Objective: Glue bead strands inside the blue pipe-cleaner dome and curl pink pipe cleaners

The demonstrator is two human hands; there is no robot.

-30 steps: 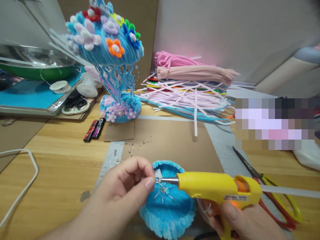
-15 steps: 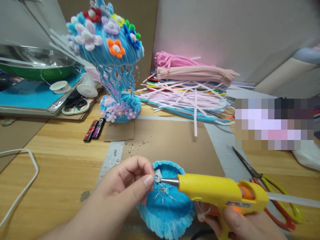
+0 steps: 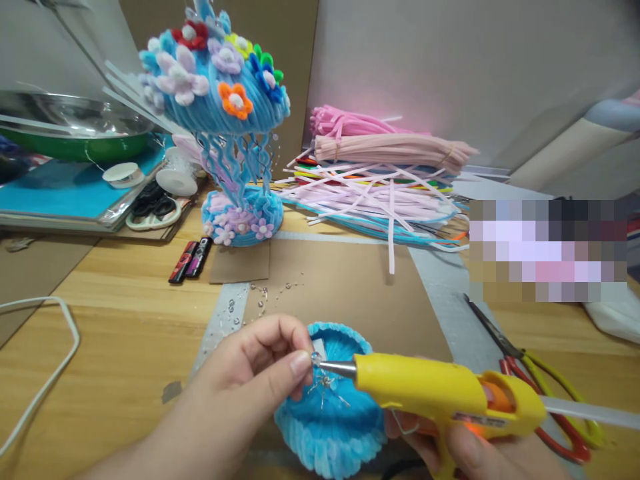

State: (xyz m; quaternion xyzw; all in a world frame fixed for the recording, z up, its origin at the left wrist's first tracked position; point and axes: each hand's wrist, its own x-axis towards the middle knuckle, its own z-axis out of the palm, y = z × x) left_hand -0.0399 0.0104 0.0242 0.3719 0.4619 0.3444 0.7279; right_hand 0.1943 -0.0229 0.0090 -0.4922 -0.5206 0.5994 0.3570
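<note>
My left hand pinches a small clear bead between thumb and forefinger, just above a blue fuzzy pipe-cleaner bowl lying on brown cardboard. My right hand grips a yellow hot glue gun. Its metal nozzle points left and touches the bead. Thin silver wires spread out inside the bowl under the nozzle.
A blue pipe-cleaner jellyfish ornament with coloured flowers stands at the back. A heap of pink and mixed pipe cleaners lies behind right. Red and yellow scissors lie at right, loose beads and a lighter ahead, a white cable at left.
The glue gun has slid slightly right and down while its nozzle stays at the bead. My left hand keeps its pinch in nearly the same place.
</note>
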